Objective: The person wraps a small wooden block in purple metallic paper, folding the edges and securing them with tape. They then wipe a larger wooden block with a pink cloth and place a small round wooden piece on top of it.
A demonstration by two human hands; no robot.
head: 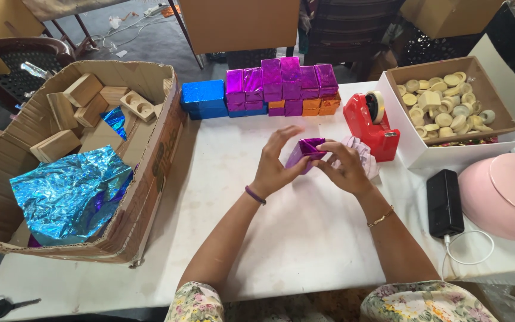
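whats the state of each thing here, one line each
purple foil block: half wrapped, held by both hands
left hand: gripping block
right hand: gripping block
cardboard box: open, holds wooden blocks
wrapped blocks: stacked in a row
tape dispenser: upright, loaded

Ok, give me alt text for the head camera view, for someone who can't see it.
Both hands, left hand and right hand, fold purple foil around a small block over a white table. Behind stand stacked foil-wrapped blocks, a red tape dispenser and a cardboard box of bare wooden blocks.
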